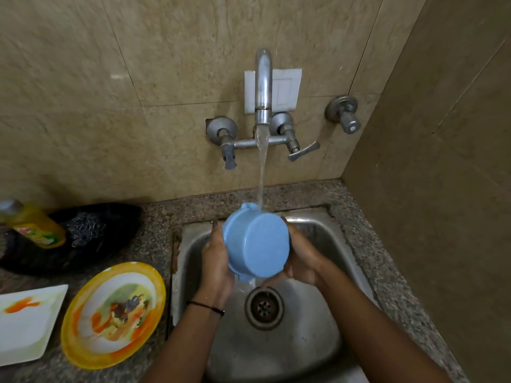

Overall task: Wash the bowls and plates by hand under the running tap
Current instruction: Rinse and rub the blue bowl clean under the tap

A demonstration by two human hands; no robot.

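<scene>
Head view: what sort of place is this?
Likely a small home kitchen wash corner: a steel sink set in a granite counter, a wall tap running, and a dish soap bottle beside dirty plates.

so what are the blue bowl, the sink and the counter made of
Blue bowl: probably plastic, matte, uniform colour, moulded tab at the rim. Sink: looks like stainless steel, dull grey brushed sheen, some rust-coloured staining at its left edge. Counter: speckled polished stone, likely granite.

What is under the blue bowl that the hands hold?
Under the blue bowl, held between the left hand and right hand, lies the steel sink with its round drain. The basin part directly behind the bowl is hidden.
</scene>
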